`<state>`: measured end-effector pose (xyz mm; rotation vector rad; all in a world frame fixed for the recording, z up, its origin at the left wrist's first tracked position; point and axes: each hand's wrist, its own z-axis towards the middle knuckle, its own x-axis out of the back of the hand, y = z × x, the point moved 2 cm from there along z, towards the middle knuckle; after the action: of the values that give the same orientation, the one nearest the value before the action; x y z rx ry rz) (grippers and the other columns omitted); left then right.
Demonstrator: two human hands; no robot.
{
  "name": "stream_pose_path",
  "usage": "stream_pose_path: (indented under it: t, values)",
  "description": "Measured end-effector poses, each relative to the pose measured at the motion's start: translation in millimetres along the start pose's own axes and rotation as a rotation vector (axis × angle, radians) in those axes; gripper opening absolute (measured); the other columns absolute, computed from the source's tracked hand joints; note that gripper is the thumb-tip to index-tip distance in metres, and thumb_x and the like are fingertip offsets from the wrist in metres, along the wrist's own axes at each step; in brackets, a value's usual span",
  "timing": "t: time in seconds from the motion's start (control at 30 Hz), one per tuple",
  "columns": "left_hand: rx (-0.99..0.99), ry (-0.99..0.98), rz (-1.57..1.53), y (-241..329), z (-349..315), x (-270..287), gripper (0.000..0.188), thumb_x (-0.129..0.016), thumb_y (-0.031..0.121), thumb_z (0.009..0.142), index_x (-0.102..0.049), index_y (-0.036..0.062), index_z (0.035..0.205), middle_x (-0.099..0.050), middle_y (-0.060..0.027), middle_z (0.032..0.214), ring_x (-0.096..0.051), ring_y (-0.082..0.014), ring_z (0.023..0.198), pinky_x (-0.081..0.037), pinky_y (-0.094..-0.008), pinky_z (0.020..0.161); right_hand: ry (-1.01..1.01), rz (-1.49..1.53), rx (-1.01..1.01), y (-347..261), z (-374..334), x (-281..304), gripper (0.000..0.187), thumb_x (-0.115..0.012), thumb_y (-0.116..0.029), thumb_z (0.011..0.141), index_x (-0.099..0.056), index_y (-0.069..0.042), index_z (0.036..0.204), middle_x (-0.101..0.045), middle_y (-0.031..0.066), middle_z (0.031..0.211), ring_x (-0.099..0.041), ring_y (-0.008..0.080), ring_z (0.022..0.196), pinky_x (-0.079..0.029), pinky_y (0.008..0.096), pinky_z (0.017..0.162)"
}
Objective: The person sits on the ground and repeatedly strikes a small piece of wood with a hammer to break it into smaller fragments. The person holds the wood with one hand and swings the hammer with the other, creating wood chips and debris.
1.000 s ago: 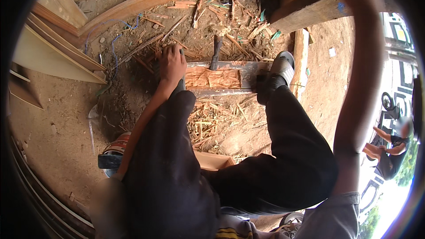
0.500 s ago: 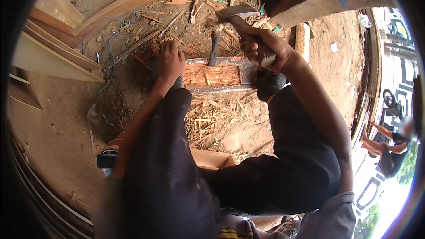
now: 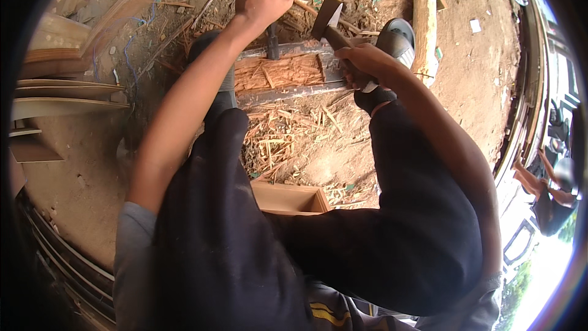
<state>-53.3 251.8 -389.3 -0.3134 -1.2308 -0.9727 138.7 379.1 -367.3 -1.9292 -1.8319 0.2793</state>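
Observation:
My right hand [image 3: 366,66] is wrapped round the thick wooden handle of a hatchet [image 3: 327,18], its metal head tilted up over the far edge of the work. A dark wooden beam [image 3: 337,72] lies crosswise between my feet, with a long recess of rough reddish chopped wood [image 3: 275,73]. A dark chisel [image 3: 273,44] stands upright with its lower end at the recess's far edge. My left hand [image 3: 264,1] is closed round the chisel's upper part, which the fingers mostly hide.
Wood chips [image 3: 275,141] litter the dirt near the beam. A shallow wooden box [image 3: 291,197] sits between my legs. Thin boards [image 3: 67,98] are stacked at left, and a pale post [image 3: 424,30] lies beyond my right shoe [image 3: 397,43]. Another person [image 3: 548,199] sits at far right.
My left hand has left my left knee area and moved forward onto the chisel. The hatchet has dropped lower and its head has turned. The view has shifted slightly.

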Motion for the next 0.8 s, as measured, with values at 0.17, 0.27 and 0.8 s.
stream_pose_path:
  t: [0.17, 0.27, 0.8]
  values:
    - [0.178, -0.278, -0.080, 5, 5, -9, 0.027, -0.052, 0.027, 0.083, -0.061, 0.0023, 0.078, -0.060, -0.0133, 0.060, -0.061, -0.0280, 0.054, -0.049, -0.0402, 0.047, -0.014, 0.002, -0.020, 21, 5, 2, 0.026, -0.053, -0.027, 0.086, -0.048, -0.001, 0.083, -0.052, 0.0052, 0.063, -0.053, 0.0136, 0.048, -0.046, 0.0272, 0.038]
    - [0.034, 0.144, -0.080, -32, 7, -53, 0.031, -0.061, 0.028, 0.078, -0.054, 0.0040, 0.061, -0.055, -0.0160, 0.056, -0.054, -0.0329, 0.048, -0.044, -0.0425, 0.045, -0.023, -0.073, -0.001, 14, 4, -6, 0.028, -0.052, -0.028, 0.086, -0.049, 0.000, 0.082, -0.052, 0.0052, 0.063, -0.053, 0.0139, 0.048, -0.045, 0.0274, 0.038]
    - [0.001, -0.529, -0.082, -12, 14, 4, 0.020, -0.056, 0.016, 0.068, -0.061, -0.0032, 0.071, -0.059, -0.0268, 0.072, -0.061, -0.0395, 0.071, -0.049, -0.0457, 0.063, 0.049, -0.221, 0.175, 25, 30, -1, 0.028, -0.051, -0.024, 0.087, -0.051, 0.003, 0.079, -0.053, 0.0084, 0.057, -0.052, 0.0154, 0.043, -0.044, 0.0301, 0.038]
